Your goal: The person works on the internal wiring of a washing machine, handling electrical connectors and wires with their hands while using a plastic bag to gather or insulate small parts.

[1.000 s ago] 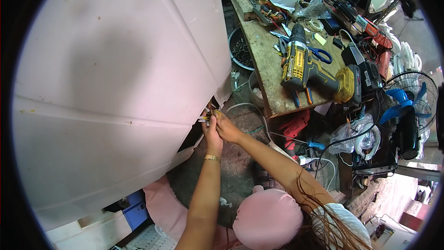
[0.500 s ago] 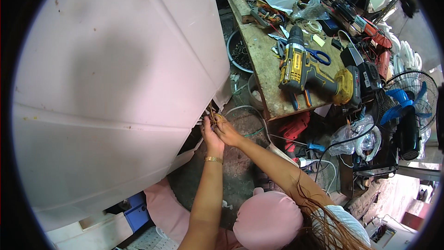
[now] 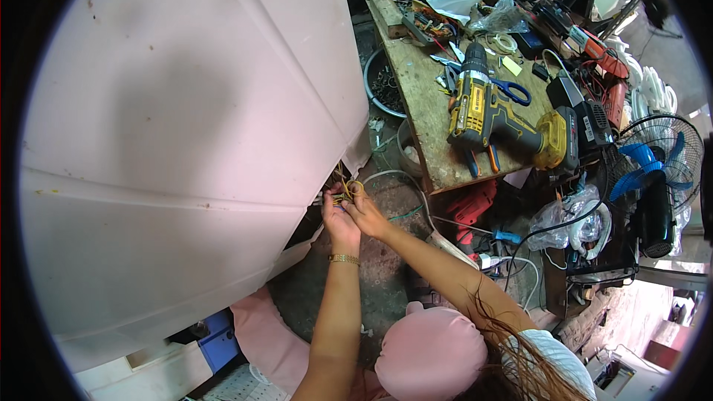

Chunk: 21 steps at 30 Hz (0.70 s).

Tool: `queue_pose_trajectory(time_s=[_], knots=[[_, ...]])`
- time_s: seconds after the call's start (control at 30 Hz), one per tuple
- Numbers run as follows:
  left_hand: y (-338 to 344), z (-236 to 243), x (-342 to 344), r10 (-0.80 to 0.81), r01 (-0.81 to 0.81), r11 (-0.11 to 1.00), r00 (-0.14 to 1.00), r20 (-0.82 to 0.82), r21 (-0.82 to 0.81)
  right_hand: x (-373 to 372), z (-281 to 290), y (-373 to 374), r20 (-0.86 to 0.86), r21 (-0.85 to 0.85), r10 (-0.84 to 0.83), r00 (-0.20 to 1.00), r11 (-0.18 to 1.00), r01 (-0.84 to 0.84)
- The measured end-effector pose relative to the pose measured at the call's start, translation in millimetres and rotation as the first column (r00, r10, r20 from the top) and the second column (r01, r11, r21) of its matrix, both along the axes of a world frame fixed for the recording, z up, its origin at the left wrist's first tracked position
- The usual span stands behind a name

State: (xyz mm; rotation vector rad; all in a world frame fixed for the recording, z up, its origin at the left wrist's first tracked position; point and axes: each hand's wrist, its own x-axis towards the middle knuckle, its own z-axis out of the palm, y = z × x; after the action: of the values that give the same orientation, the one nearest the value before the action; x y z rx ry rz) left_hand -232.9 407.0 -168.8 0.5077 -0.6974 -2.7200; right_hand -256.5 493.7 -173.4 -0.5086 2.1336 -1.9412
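My left hand [image 3: 340,221] and my right hand [image 3: 364,210] are close together at a dark opening [image 3: 312,219] along the lower right edge of a large white panel [image 3: 186,134]. Both have fingers closed on a bundle of thin yellow and other coloured wires [image 3: 344,190], with small pale pieces among them. My right thumb and fingers pinch the wires just right of my left fingers. The wire ends between the fingertips are too small to make out.
A cluttered wooden bench [image 3: 431,167] holds a yellow drill [image 3: 479,104], scissors [image 3: 512,91] and pliers. Below are a red tool [image 3: 471,208], cables and buckets [image 3: 382,82]. A fan [image 3: 653,163] stands right. Pink rounded fabric [image 3: 427,349] and long hair fill the lower edge.
My hands have shifted slightly downward and right, and my left fingers have changed position on the wires. More of the yellow wire loop shows between my fingertips.
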Motion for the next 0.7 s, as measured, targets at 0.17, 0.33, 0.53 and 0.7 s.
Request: queue_pose_trajectory(time_s=[0.17, 0.33, 0.53, 0.7], knots=[[19, 8, 4, -0.018, 0.023, 0.971, 1.000, 0.023, -0.237, -1, -7, 3, -0.058, -0.015, -0.034, 0.998, 0.999, 0.033], [14, -4, 2, 0.072, -0.028, 0.947, 0.989, 0.128, -0.319, -1, 5, 5, -0.054, 0.146, 0.006, 0.999, 0.989, 0.002], [21, 5, -8, 0.152, -0.052, 0.925, 0.959, 0.239, -0.377, 14, 8, 17, -0.151, 0.121, -0.048, 0.987, 0.990, 0.066], [14, 2, -9, 0.095, 0.001, 0.940, 0.960, 0.264, -0.342, 2, 8, 21, -0.386, 0.140, -0.014, 0.922, 0.987, 0.074]])
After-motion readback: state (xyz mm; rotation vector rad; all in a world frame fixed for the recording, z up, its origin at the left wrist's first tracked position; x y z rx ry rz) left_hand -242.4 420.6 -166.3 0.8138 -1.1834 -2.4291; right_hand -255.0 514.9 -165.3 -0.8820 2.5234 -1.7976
